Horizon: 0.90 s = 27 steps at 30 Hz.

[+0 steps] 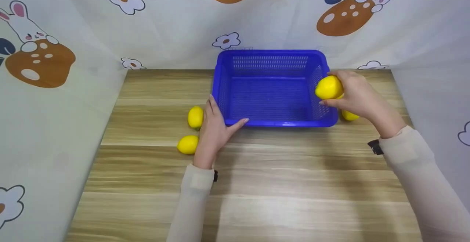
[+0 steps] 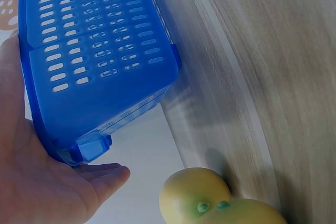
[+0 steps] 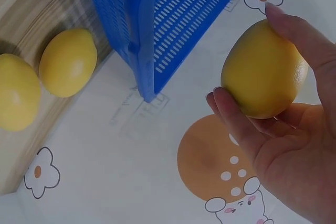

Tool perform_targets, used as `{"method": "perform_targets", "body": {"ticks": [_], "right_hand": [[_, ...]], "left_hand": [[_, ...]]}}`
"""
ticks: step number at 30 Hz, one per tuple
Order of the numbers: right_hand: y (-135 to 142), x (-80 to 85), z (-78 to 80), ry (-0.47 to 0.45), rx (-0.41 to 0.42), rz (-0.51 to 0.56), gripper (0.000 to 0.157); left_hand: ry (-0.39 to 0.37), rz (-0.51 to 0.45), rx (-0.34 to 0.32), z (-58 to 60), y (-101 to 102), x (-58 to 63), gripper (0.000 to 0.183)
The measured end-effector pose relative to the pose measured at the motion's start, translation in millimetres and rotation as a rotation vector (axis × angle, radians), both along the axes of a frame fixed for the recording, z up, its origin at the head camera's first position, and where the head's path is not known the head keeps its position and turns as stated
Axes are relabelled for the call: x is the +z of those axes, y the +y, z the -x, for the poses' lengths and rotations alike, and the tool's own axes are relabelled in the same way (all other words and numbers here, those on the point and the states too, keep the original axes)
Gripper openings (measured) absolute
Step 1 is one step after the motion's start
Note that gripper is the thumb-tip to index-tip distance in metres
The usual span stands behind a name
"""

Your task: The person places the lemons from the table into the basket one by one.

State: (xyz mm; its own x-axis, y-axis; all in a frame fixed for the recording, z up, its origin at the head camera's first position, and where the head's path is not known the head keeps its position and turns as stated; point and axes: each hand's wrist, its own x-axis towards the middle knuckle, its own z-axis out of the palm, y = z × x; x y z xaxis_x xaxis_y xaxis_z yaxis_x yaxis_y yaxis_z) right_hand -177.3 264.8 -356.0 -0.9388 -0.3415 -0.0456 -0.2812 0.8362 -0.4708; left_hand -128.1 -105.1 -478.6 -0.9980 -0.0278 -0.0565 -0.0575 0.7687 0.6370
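A yellow lemon (image 1: 329, 87) is held between the thumb and fingers of my right hand (image 1: 358, 91), above the right rim of a blue plastic basket (image 1: 273, 123). The right wrist view shows this lemon (image 3: 265, 69) from the side, apart from the basket. My left hand (image 1: 214, 128) touches the basket's front left corner, fingers straight along the left side and thumb spread over the front rim. Left of that hand, two lemons, one farther back (image 1: 195, 117) and one nearer (image 1: 187, 144), lie on the table.
Two more lemons, one beside the basket (image 3: 68, 62) and one farther from it (image 3: 18, 92), lie on the table's right side. The wood-grain table (image 1: 271, 183) ends at a printed cloth (image 1: 176, 29) that stands behind it and along both sides.
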Motion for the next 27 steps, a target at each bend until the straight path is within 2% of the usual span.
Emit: {"method": "perform_targets", "body": {"ticks": [17, 27], "right_hand": [[-7.1, 8.2, 8.9, -0.023, 0.019, -0.008, 0.076], [-16.9, 12.6, 17.8, -0.030, 0.039, -0.028, 0.077]], "left_hand": [[-0.011, 0.018, -0.001, 0.8, -0.1, 0.4, 0.136], [-0.025, -0.013, -0.010, -0.6, -1.2, 1.4, 0.137]]}}
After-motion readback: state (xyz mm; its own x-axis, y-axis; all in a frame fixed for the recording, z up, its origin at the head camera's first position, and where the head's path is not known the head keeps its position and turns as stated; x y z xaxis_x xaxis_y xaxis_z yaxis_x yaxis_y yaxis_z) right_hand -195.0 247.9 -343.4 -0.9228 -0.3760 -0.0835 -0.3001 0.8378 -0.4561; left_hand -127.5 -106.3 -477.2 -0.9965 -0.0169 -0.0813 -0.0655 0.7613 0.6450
